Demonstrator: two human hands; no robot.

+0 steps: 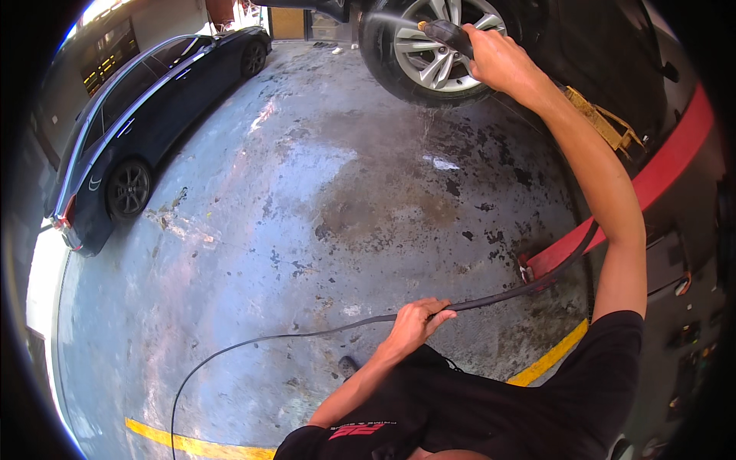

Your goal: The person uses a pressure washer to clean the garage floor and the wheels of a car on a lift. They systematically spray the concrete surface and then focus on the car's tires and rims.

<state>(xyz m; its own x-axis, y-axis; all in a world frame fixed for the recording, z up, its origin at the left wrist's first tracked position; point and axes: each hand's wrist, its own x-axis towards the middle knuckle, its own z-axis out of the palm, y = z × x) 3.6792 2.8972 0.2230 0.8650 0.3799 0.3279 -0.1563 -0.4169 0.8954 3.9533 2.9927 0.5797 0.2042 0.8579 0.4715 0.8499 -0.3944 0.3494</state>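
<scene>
My right hand [498, 61] is stretched far forward, its fingers closed round a black spray gun [448, 35] with a brass-coloured nozzle tip. A thin white jet of water leaves the nozzle toward the left, across the upper part of a car wheel [441, 67]. That wheel has a black tyre and silver spokes. Nearer to me, my left hand [418, 318] is closed round a black hose [341, 328]. From there the hose sags leftward to the floor's near edge and rises rightward, thicker, passing behind my right arm.
A dark sedan [165, 115] stands at the left. Close to the right runs a red sloping beam [613, 218], with a yellow metal stand [602, 123] beyond it. Wet, flaking blue-grey floor [383, 199] lies between, with yellow painted lines [201, 445] near me.
</scene>
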